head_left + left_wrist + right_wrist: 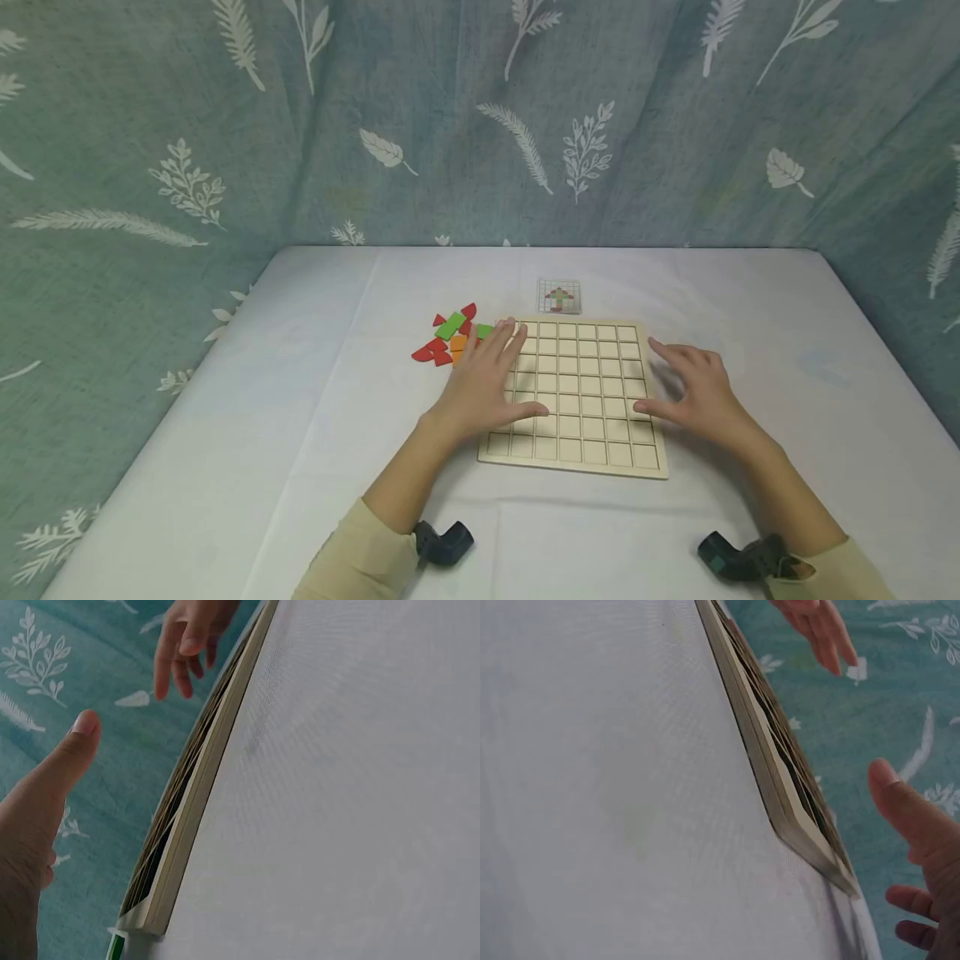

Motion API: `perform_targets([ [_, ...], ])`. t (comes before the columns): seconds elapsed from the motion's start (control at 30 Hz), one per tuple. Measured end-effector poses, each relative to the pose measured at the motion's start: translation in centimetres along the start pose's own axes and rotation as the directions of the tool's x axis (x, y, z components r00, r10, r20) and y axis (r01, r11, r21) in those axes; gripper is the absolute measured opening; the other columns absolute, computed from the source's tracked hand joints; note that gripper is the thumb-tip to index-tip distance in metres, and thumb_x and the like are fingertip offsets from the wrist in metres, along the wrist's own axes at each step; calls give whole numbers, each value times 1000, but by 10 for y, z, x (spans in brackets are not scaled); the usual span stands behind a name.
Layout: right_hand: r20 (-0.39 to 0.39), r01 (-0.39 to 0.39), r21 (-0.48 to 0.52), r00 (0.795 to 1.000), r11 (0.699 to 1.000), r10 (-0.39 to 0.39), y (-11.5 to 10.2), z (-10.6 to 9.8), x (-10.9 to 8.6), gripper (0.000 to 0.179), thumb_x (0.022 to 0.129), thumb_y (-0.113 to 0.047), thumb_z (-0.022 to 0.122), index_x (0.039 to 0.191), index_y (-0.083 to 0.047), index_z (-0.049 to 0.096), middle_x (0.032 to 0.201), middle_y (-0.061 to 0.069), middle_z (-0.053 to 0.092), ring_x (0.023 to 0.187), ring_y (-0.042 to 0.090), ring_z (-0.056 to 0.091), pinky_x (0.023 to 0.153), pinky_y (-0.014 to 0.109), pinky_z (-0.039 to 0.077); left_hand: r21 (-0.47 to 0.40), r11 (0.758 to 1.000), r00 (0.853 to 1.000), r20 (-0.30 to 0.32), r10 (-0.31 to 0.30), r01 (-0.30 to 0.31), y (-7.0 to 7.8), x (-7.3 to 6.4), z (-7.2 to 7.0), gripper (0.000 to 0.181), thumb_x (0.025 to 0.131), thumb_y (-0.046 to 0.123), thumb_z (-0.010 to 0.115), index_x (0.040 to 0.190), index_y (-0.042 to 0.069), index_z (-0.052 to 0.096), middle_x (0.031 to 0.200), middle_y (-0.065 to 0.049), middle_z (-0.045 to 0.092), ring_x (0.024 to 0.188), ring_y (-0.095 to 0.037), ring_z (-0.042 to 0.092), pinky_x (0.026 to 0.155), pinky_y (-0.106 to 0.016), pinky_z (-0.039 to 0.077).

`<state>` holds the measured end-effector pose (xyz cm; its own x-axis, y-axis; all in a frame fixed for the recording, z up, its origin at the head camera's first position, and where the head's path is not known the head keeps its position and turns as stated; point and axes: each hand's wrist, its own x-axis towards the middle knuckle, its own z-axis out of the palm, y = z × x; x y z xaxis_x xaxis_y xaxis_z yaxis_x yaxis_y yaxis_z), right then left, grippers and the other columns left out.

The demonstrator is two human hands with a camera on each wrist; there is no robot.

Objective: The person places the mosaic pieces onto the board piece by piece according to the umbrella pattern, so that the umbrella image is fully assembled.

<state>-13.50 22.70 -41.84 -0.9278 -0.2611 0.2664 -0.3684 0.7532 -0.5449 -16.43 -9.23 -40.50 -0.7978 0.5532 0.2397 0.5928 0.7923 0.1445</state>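
A square wooden grid board (568, 404) lies flat on the white cloth, its cells bare in the head view. Over its left side hovers my left hand (480, 387), fingers spread and thumb reaching above the cells. My right hand (697, 392) is at the board's right edge, thumb over the border and fingers loosely bent, with nothing held. Partly behind the left hand lie flat red, green (451, 326) and orange pieces, some of them hidden. In the left wrist view the left hand (37, 817) appears beside the board's edge (191, 832); the right wrist view shows the right hand (922, 847).
A small card with a printed coloured grid pattern (559, 297) lies just beyond the board. White cloth (300, 500) covers the table, and a green leaf-patterned curtain (450, 125) hangs behind. Dark devices (442, 546) are strapped at both wrists.
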Motion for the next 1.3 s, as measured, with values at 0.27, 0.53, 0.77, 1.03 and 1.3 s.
perform_targets([
  [0.27,16,-52,162,999,985,50,23,5,-3,81,72,-23,82,140,-3,42,133,26,42,121,46,31,91,65,29,-262,963,995,-58,-77,59,-10,2,0,94,73,57,71,144,6,38,151,-9,34,141,-24,28,110,-47,27],
  [0.53,14,-11,150,1000,989,9,34,6,-1,72,73,-23,81,136,-4,50,128,24,45,119,44,33,92,62,27,-292,955,979,-172,-111,57,-24,3,-2,86,70,51,77,142,15,45,125,-6,54,113,-23,51,88,-40,45],
  [0.77,-13,74,121,997,990,-73,37,9,-2,62,69,-23,83,123,-3,61,124,23,50,117,45,34,92,61,24,-316,948,964,-239,-115,35,-40,2,-4,77,69,44,80,135,15,54,106,-9,54,92,-19,47,76,-34,41],
  [1.03,-16,74,77,997,994,-73,41,12,-1,59,68,-26,83,120,-5,64,127,21,51,119,44,34,93,62,24,-368,922,954,-215,-209,119,-61,2,-10,65,72,39,80,128,13,61,110,-7,51,101,-23,45,82,-39,40],
  [1.3,-14,60,76,998,995,-59,41,13,1,59,68,-26,84,120,-5,64,127,20,51,118,42,34,93,62,23,-478,847,935,-129,-331,234,-86,6,-18,59,75,37,79,127,14,62,113,-8,47,106,-25,40,84,-42,39],
])
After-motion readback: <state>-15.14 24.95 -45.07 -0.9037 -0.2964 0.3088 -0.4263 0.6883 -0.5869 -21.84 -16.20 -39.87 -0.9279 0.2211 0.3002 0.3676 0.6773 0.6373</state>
